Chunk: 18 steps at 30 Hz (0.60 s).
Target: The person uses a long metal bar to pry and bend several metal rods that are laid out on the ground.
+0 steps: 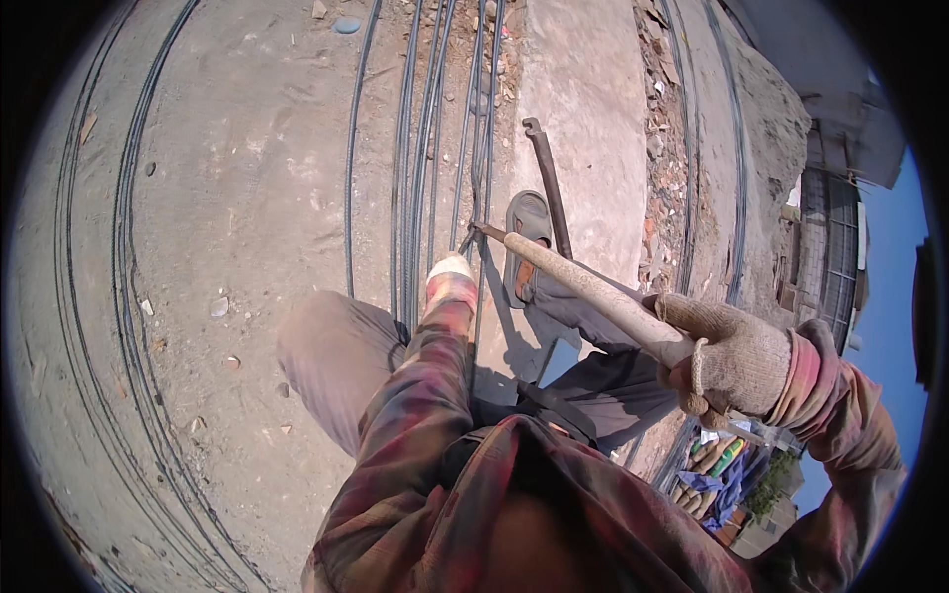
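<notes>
My right hand (736, 361), in a knitted work glove, is wrapped round the thick end of a long pale-handled bar (593, 295). The bar slants away to the left, and its narrow dark metal tip meets the steel rebar (477, 183) near the middle of the view. Close to that tip, my left hand (452, 265) wears a pale glove and reaches down to the same rods. Its fingers are hidden behind the back of the hand, so their grip does not show. A dark steel bar with a notched end (544, 173) lies just beyond, beside my sandalled foot (524, 237).
More long rebar (410, 198) runs away from me between my knees. Further bundles (124, 237) lie on the dusty ground at left. A concrete strip (583, 128) is under the notched bar, with a rubble-filled gap (660, 148) to its right. Sacks and blue cloth (712, 479) sit at lower right.
</notes>
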{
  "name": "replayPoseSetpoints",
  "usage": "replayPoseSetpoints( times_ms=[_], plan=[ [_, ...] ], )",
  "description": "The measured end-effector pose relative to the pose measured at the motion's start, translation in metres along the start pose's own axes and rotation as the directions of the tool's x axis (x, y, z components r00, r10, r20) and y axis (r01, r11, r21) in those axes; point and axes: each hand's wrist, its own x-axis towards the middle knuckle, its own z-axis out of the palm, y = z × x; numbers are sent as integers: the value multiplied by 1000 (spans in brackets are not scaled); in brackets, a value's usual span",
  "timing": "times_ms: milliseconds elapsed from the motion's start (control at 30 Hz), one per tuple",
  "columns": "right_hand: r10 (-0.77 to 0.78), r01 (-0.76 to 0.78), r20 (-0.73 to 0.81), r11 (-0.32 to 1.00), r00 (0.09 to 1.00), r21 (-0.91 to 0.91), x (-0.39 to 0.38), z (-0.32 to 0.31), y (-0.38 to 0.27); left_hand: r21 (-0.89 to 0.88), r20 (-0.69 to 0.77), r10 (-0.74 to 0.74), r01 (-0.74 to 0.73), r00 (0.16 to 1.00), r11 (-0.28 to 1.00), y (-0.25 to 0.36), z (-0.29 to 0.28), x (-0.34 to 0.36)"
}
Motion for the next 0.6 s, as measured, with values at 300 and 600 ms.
replayPoseSetpoints(
  times_ms=[300, 600],
  plan=[
    [-376, 276, -164, 858, 912, -433, 39, 27, 165, -2, -74, 5, -5, 997, 1000, -19, -15, -7],
    [-210, 135, -253, 949, 944, -286, -46, 4, 132, 11, 29, 40, -40, 999, 999, 18, -21, -61]
  ],
)
